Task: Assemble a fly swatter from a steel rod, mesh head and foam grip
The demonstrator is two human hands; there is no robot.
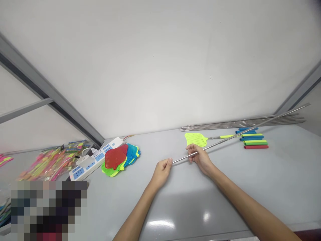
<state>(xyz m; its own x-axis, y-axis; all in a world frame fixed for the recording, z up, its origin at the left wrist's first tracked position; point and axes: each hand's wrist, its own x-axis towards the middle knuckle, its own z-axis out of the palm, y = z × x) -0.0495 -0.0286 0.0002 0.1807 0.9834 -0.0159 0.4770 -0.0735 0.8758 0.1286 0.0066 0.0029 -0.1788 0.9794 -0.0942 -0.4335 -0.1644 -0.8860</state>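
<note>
My left hand [162, 172] pinches the thin end of a long metal telescopic rod [218, 143]. Farther along, my right hand [202, 160] holds the same rod between thumb and fingers, with some fingers loosely curled. The rod slants up to the right, its thicker end above the table. Behind my right hand lies a yellow-green fly swatter [197, 139] with a metal shaft and a yellow-green grip. The rod passes over several coloured handle tubes [255, 147] in blue, yellow, green and red. To the left is a pile of fly swatter heads, a red one [116, 157] on top.
Several metal rods [240, 125] lie along the wall at the back right. A white power strip [96, 159] with plugs sits left of the swatter heads. Bagged colourful items [56, 160] lie beyond it. A grey frame post [62, 100] rises at left. The lower left corner is pixelated.
</note>
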